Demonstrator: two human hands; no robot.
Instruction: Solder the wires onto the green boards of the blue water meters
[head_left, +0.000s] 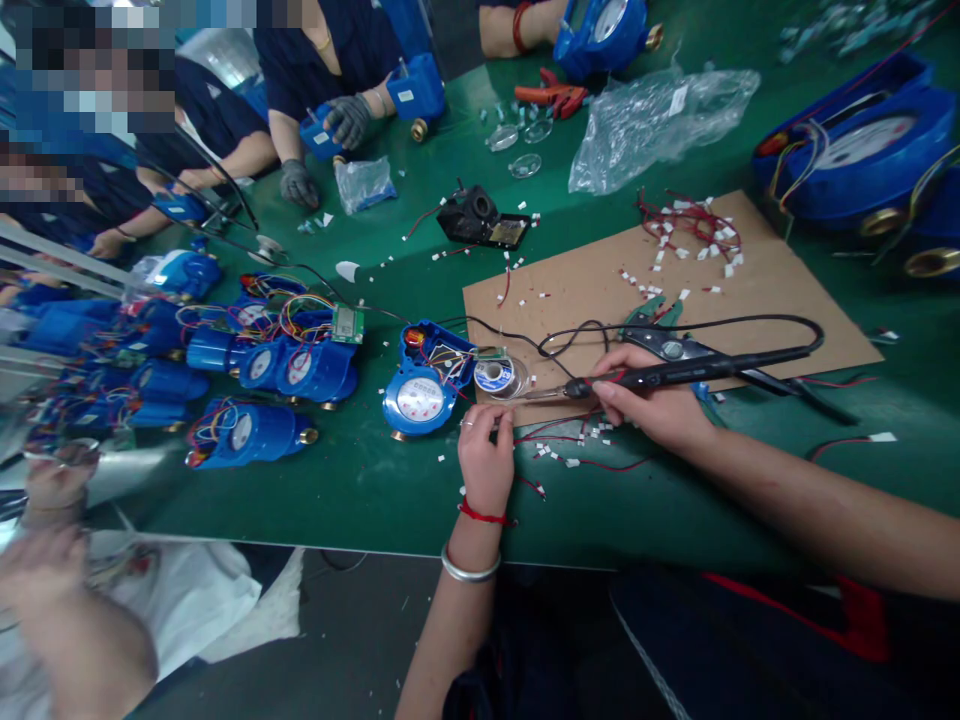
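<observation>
Gripping a soldering iron (701, 367) pen-fashion, the right hand (660, 408) is closed around the front of its handle, over the lower edge of a sheet of cardboard (787, 290). The iron's long axis runs almost straight across the view, its thin metal end pointing left and its black cable (780, 319) looping away from the back end. That metal end reaches to just beside the fingertips of the left hand (487, 460) and the near side of a solder spool (493, 377); whether it touches either is too small to tell

The left hand has its thumb and fingers bent near one another, but I cannot tell whether anything is pinched between them. A blue meter (424, 390) sits on the green table (337, 515) just left of the spool, dial up, beyond the iron's end and along much the same line, so the left hand is nearer to it than the right. Pliers (673, 350) lie just behind the iron, and loose wires (592, 433) lie between the hands
</observation>
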